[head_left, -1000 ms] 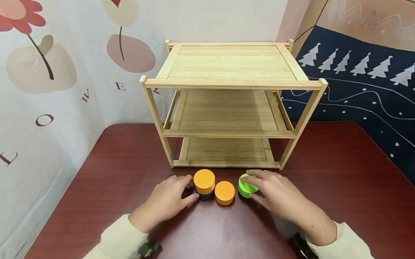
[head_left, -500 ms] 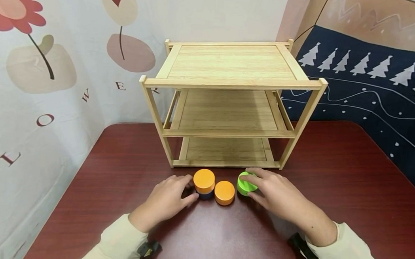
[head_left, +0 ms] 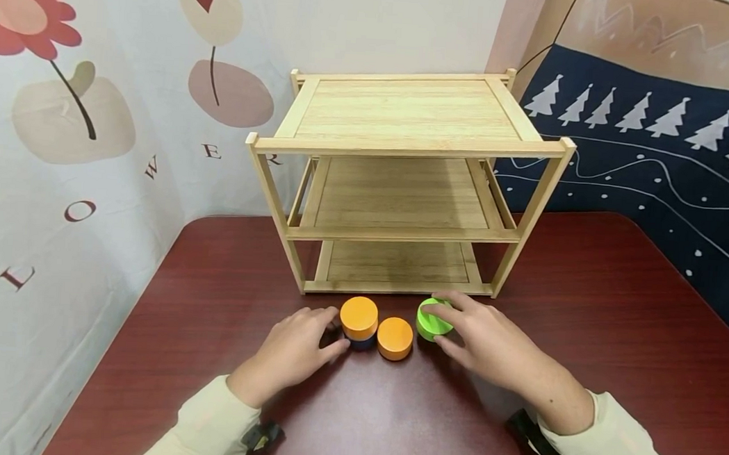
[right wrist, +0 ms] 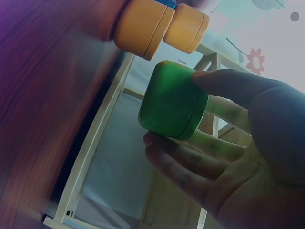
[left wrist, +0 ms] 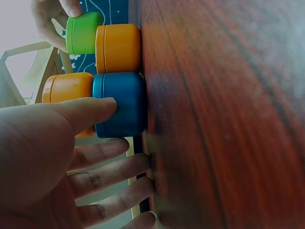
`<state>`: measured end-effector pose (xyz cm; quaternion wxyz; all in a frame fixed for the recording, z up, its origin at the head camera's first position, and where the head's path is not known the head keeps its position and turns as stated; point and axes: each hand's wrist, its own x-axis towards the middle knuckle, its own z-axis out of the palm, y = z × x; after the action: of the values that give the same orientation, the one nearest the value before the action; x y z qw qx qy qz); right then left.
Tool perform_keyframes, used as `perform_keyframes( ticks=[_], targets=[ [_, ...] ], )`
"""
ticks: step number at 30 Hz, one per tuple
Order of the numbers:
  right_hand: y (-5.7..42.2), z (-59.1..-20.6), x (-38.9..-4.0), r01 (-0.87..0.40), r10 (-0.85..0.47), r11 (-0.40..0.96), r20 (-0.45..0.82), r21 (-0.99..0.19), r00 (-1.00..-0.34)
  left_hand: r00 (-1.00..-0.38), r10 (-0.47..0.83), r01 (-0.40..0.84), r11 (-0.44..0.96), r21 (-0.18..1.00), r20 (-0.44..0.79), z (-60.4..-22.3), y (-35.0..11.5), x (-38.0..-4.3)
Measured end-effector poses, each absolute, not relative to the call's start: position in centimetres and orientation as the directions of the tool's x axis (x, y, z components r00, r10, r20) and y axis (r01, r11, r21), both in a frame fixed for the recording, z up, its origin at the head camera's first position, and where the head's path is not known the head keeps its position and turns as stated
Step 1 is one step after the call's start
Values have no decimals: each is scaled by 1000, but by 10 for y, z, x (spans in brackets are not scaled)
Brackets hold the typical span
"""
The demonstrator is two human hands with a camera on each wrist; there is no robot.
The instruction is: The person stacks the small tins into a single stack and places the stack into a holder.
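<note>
My left hand point(head_left: 294, 345) is at a two-high stack of small round jars, an orange jar point(head_left: 359, 314) on a dark blue jar point(left wrist: 124, 105). Its thumb lies against the blue jar's side, with the index fingertip close behind. Just right of the stack, a second orange jar point(head_left: 394, 338) stands upright on the table. My right hand point(head_left: 492, 343) pinches a lime green jar point(right wrist: 174, 100) between thumb and fingers. The right wrist view shows this jar raised off the table and slightly tilted. Its top is partly covered by the fingers in the head view.
Directly behind the jars stands a three-tier wooden rack point(head_left: 407, 150) with bare shelves. Dark red tabletop point(head_left: 378, 416) extends in front and to both sides. A printed cloth point(head_left: 110, 191) hangs on the left, a navy tree-patterned one point(head_left: 645, 154) on the right.
The right hand has shifted the green jar slightly up and toward the rack. The left hand, the stack and the lone orange jar stay in place.
</note>
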<state>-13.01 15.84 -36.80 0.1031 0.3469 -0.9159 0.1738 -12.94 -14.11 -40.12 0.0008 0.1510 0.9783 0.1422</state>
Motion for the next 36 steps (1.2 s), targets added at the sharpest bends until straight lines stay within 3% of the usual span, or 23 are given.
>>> perform_keyframes(
  ticks=[36],
  targets=[
    [133, -350, -133, -709, -614, 664, 367, -239, -698, -950, 308, 311, 903, 297, 57, -402, -142, -131]
  ],
)
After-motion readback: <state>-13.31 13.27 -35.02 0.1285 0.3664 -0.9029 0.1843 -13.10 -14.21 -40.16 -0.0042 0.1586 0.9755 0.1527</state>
